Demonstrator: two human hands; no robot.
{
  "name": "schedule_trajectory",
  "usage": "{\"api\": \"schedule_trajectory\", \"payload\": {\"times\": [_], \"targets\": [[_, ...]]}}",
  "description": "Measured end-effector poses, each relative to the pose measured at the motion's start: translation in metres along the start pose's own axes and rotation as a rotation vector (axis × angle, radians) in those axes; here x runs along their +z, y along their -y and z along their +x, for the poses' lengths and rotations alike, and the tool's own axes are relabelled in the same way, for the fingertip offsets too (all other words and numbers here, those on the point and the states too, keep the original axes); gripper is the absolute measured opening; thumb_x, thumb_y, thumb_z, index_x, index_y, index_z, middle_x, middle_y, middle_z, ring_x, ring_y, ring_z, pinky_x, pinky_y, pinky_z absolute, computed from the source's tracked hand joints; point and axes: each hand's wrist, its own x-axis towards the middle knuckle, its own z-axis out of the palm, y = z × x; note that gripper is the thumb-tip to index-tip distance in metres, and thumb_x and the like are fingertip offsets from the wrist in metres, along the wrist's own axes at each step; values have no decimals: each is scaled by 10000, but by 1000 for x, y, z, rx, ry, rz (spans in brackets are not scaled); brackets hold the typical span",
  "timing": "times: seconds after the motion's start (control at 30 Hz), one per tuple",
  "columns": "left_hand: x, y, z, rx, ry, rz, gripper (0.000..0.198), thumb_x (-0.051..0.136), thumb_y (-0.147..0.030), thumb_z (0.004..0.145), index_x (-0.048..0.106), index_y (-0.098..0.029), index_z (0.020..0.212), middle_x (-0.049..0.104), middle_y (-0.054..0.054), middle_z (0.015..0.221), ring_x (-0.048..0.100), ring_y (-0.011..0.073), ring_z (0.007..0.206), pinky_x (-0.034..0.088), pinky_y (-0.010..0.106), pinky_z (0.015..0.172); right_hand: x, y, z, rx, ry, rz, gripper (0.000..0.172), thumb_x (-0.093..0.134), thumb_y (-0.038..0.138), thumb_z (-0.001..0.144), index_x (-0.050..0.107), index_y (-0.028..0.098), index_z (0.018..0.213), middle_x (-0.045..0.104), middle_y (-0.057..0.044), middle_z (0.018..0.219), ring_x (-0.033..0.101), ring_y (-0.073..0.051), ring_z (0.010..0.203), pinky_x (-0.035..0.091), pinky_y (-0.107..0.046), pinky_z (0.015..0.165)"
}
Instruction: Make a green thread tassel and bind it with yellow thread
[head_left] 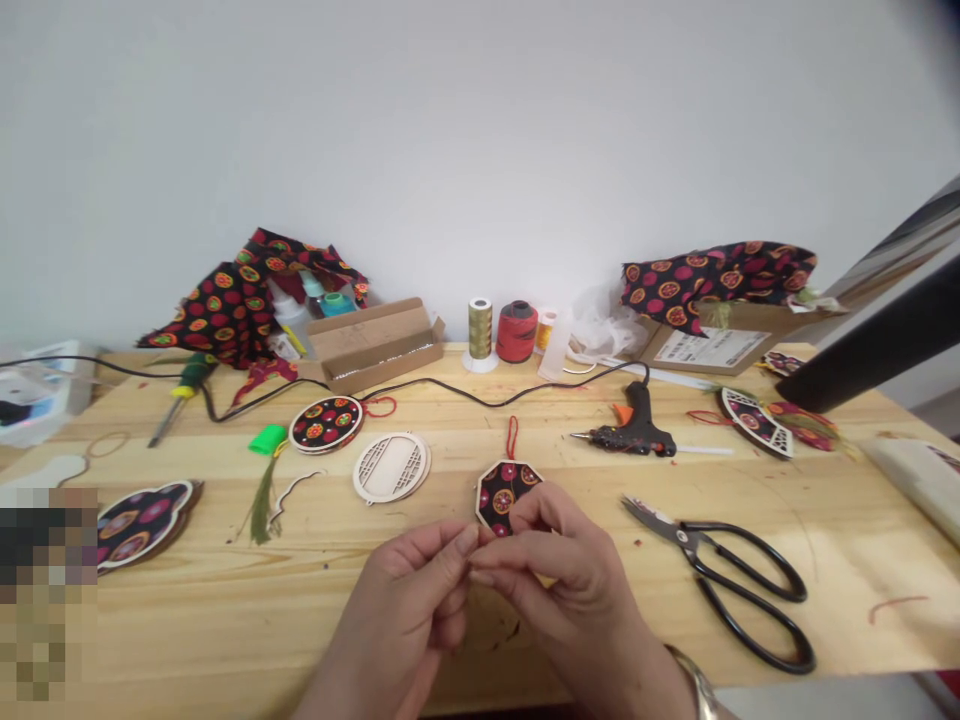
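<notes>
My left hand and my right hand meet fingertip to fingertip above the front of the table, both closed in a pinch. Whatever lies between the fingertips is too small or hidden to make out. Just behind them lies an octagonal ornament of dark patterned fabric in a pale wooden frame, partly covered by my right fingers. A red cord loop sticks up from its top edge. To the right of my right hand rest black-handled scissors, blades pointing away to the left.
A black glue gun lies behind the scissors, its cable running along the back. Round wooden lattice pieces, a round fabric ornament and a screwdriver lie leftward. Thread spools and a cardboard box stand near the wall.
</notes>
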Motion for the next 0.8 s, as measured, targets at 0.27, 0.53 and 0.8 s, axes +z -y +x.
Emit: {"api": "schedule_trajectory", "payload": {"times": [0.27, 0.53, 0.8], "targets": [[-1, 1, 1, 2, 2, -15, 244, 735, -314, 685, 636, -141, 545, 307, -97, 423, 170, 54, 423, 170, 172, 383, 5, -2, 1, 92, -82, 121, 215, 645, 25, 739, 709, 223, 795, 476, 11, 745, 500, -105, 694, 437, -198, 593], [0, 2, 1, -27, 37, 24, 235, 711, -313, 715, 658, -130, 577, 294, -98, 434, 161, 52, 428, 158, 173, 385, 2, -4, 4, 212, -77, 196, 181, 716, 22, 670, 654, 192, 683, 529, 7, 815, 516, -102, 753, 434, -180, 637], [-2, 5, 1, -60, 73, 52, 238, 720, -328, 702, 672, -137, 568, 256, -109, 411, 148, 49, 416, 147, 183, 384, -6, -6, 9, 344, 22, 246, 149, 754, 115, 660, 629, 171, 717, 539, 3, 827, 457, -98, 685, 393, -199, 589]]}}
